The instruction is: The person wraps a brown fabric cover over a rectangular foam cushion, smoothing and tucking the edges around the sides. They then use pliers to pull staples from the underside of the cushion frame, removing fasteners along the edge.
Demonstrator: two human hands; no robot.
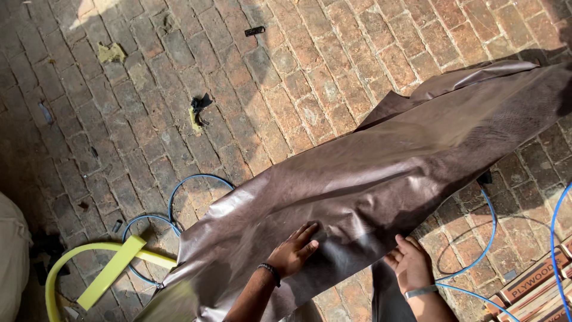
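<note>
A large leather sheet [381, 173] is spread across the brick floor [286, 77], running from the lower left to the upper right of the view. Its near edge is touched by two hands: the left hand [293, 251] is laid flat on the sheet, and the right hand [411, 262] is placed just beside it, at the sheet's edge. To the left of the sheet, a looped hose [179, 203] is seen on the floor, partly tucked under the sheet. Near that, further left, a curved strip [107, 271] is laid. Small scraps [198, 113] are scattered on the floor behind. At the lower right corner, wooden boards [536, 283] are stacked, well apart from the left hand.
</note>
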